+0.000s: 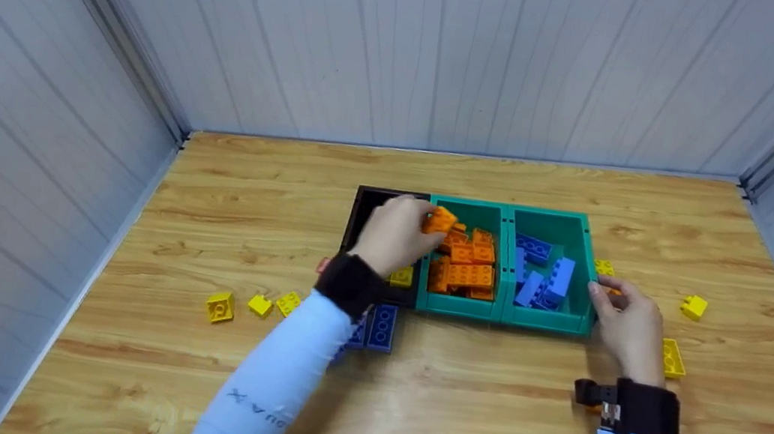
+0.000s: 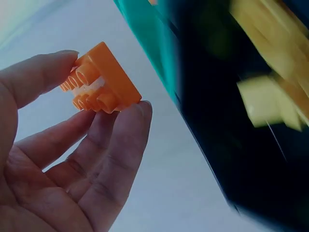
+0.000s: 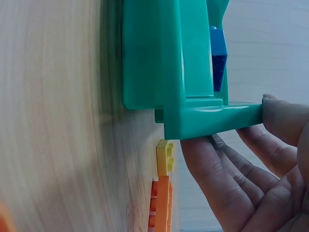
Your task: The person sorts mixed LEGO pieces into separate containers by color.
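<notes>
My left hand (image 1: pixel 396 233) pinches an orange studded plastic brick (image 1: pixel 442 220) near two green plastic bins' (image 1: pixel 545 320) left edge, my right hand (image 1: pixel 631 327) their right rim (image 1: pixel 589 257); placement seems underway, apparently needing release next.

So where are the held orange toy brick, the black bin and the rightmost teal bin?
Held orange toy brick (image 2: pixel 115 77): left wrist view, smooth side.
Black bin (image 1: pixel 377 191): head view, back rim.
Rightmost teal bin (image 1: pixel 547 320): head view, front edge.

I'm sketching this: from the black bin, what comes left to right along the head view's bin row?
Black bin, middle green bin with orange bricks, right green bin with blue bricks, right hand, rightmost yellow brick.
</notes>
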`<state>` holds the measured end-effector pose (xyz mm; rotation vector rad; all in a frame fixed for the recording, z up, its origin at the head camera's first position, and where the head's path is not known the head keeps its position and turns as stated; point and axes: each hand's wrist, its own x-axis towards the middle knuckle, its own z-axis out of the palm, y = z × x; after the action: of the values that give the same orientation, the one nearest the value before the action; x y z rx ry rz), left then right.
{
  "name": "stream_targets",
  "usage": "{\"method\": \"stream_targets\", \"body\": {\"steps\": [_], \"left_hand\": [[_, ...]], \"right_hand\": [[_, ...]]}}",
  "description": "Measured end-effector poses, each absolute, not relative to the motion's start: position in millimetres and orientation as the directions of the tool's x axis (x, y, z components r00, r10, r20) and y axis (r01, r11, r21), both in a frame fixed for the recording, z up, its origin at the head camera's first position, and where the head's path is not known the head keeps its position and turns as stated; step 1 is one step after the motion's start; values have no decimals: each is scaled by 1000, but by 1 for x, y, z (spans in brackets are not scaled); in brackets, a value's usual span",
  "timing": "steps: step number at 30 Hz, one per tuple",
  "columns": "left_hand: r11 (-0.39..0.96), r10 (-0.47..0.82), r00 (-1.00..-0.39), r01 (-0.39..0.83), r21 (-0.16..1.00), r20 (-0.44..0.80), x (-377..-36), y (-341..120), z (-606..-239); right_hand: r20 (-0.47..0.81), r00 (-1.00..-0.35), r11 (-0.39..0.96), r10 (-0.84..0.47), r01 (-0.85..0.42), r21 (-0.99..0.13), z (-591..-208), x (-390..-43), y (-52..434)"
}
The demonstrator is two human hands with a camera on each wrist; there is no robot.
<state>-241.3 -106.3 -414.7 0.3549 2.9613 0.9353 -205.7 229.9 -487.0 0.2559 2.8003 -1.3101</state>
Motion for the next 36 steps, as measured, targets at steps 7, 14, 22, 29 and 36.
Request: {"method": "stream_targets", "body": {"steps": [7, 14, 22, 29, 36], "left_hand": [[831, 299, -954, 279, 482, 38, -248, -57, -421], [852, 249, -968, 226, 472, 15, -251, -42, -432], [832, 245, -969, 227, 506, 33, -247, -57, -430], [820, 248, -962, 271, 504, 114, -233, -87, -420], [803, 215, -946, 312, 508, 241, -210, -126, -424]], "right_hand": [[-86, -989, 627, 119, 142, -766, -488, -204, 230], [-92, -988, 625, 122, 148, -766, -487, -201, 229], [-104, -987, 619, 120, 156, -770, -485, -202, 228], [-117, -985, 615, 123, 168, -770, -485, -203, 228], [-85, -989, 645, 120, 143, -750, -486, -203, 228]]}}
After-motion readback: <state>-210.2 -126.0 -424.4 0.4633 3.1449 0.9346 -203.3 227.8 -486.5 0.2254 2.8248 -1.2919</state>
